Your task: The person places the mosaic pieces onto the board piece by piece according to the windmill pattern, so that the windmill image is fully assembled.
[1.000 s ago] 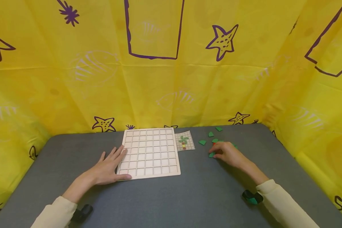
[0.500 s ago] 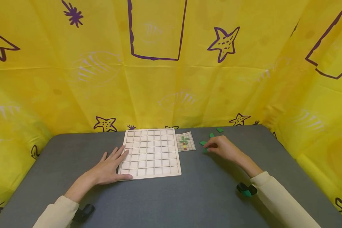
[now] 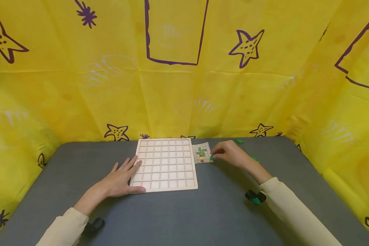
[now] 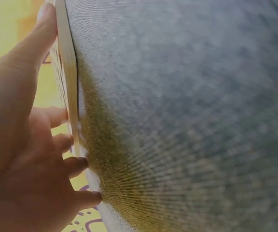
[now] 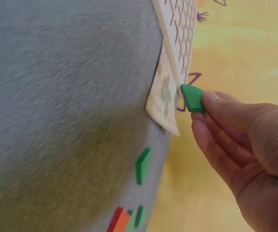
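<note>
A pale wooden grid board (image 3: pixel 164 167) with rows of square recesses lies on the dark grey table. My left hand (image 3: pixel 117 182) rests on its left edge, fingers spread and thumb along the near corner. Against the board's right side lies a small pattern card (image 3: pixel 200 158) printed with a green, yellow and brown plant-like figure. My right hand (image 3: pixel 232 156) is at the card's right edge. Its thumb and fingers pinch a green tile (image 5: pixel 192 98) with one curved side, held above the table. In the left wrist view, the fingers (image 4: pixel 20 150) touch the board's rim.
Loose green tiles (image 5: pixel 143 166) and a red tile (image 5: pixel 117 221) lie on the table right of the card, mostly hidden by my right hand in the head view. Another green tile (image 3: pixel 239 141) is near the back edge. A yellow patterned cloth (image 3: pixel 184 85) hangs behind.
My right hand has moved left from the loose tiles to the card, carrying the green tile. The left hand stays on the board, and the head view has shifted slightly.
</note>
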A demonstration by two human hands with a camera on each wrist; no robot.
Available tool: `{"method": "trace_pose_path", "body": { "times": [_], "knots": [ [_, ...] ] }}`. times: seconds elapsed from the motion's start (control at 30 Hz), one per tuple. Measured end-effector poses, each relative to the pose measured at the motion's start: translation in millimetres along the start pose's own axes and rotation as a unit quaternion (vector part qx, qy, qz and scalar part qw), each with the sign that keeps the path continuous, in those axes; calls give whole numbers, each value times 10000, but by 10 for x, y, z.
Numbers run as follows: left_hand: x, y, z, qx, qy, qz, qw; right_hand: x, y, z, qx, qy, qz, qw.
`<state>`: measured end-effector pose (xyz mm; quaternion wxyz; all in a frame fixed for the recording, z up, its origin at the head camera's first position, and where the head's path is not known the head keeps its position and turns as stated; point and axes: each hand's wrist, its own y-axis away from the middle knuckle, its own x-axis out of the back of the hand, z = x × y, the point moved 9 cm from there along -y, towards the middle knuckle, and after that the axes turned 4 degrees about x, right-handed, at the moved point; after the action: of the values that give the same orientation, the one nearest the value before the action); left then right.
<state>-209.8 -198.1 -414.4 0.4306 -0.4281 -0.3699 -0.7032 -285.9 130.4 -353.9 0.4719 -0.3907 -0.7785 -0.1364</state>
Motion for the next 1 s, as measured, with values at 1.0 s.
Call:
{"method": "trace_pose_path", "body": {
  "times": [1.0],
  "knots": [
    [-1,7,-26,23,112,-111,9999,-349,-992,-400,-36,-412,-180,9990]
  ]
}}
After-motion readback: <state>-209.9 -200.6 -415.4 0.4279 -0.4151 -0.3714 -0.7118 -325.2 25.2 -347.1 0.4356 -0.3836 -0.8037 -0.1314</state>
